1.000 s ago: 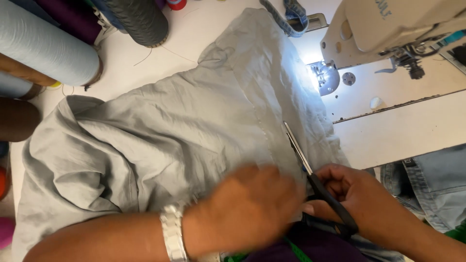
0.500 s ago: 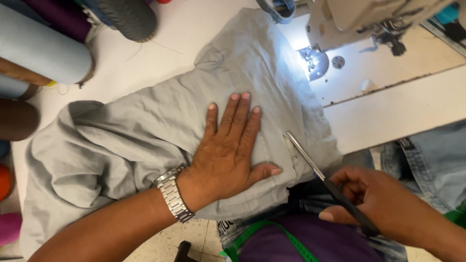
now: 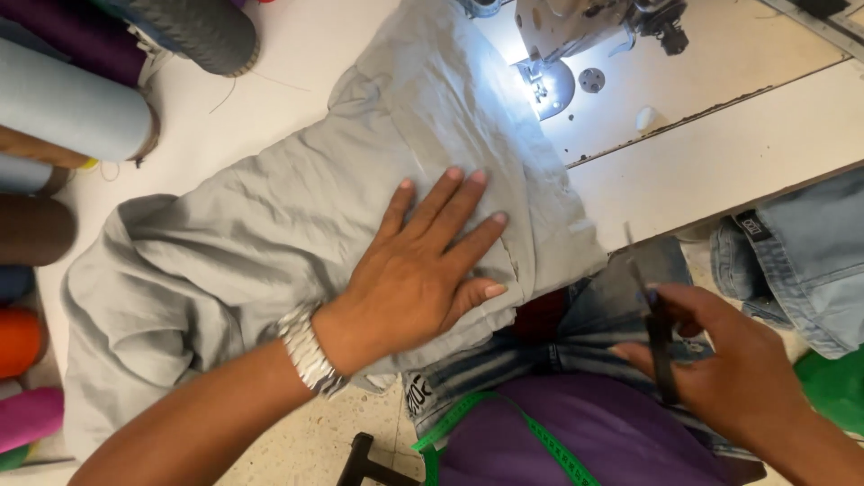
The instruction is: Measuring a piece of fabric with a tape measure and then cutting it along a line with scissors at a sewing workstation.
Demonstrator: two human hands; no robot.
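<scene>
1. Under the left hand [image 3: 416, 270] spreads the white worktop [image 3: 297, 108], smooth and matte, reaching away to both sides of it.
2. A grey garment [image 3: 234, 243] of soft, creased woven cloth lies across that worktop; the left hand rests open on it, palm flat and fingers fanned, near its right edge.
3. Beyond the left hand's fingertips stands a cream sewing machine [image 3: 585, 22], its lamp glaring on the cloth.
4. Far left of the left hand lie fat thread cones [image 3: 72, 108], cylindrical, in pale blue, brown, orange and pink.
5. Between the hands, faded blue denim [image 3: 576, 324] bunches over the lap.
6. The right hand [image 3: 729, 360] is closed around dark-handled scissors [image 3: 655, 333], off the worktop's front edge; the blade tips blur.
7. A ribbed metal watch [image 3: 310, 360] bands the left wrist.
</scene>
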